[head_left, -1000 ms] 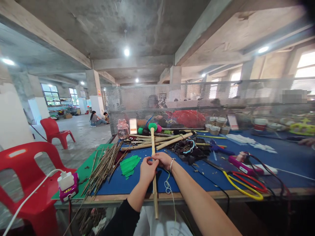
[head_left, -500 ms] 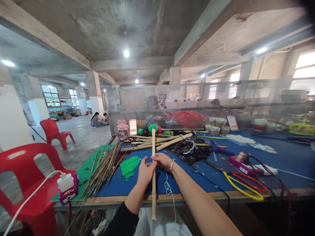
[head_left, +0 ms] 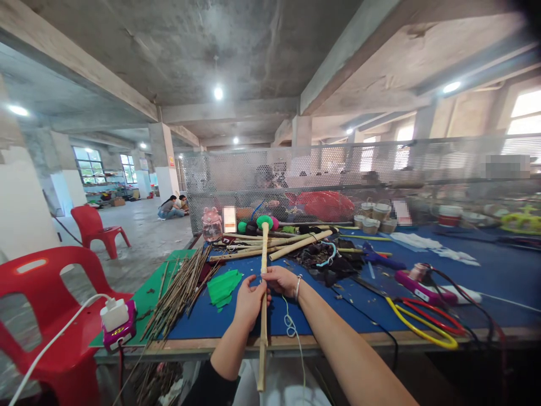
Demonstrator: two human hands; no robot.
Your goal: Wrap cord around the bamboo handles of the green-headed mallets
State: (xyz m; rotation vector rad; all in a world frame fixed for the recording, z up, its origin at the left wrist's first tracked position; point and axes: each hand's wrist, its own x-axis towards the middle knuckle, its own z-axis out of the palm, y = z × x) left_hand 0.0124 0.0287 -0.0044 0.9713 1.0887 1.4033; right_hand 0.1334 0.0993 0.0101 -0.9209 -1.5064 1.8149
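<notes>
A pale bamboo stick (head_left: 264,332) points away from me, its near end past the table edge above my lap. My left hand (head_left: 249,304) is closed around its middle from the left. Just beyond, my right hand (head_left: 279,281) pinches the same stick between thumb and fingers. A thin pale string (head_left: 291,326) hangs in a loose loop below my right hand and trails to my lap; whether the fingers hold its end is hidden. At the stick's far end shows a green rounded piece (head_left: 265,220). A crumpled green sheet (head_left: 224,289) lies left of my hands.
Thin twigs (head_left: 177,293) are heaped on the left, thicker bamboo sticks (head_left: 302,243) behind. Yellow-handled shears (head_left: 416,325) and a purple power strip (head_left: 422,288) lie right. A red chair (head_left: 54,304) stands left. A mesh panel (head_left: 236,175) borders the table's back; people sit beyond.
The bamboo stick has come slightly nearer to me, its near end lower over my lap. Both hands have moved slightly down with it, keeping their grip.
</notes>
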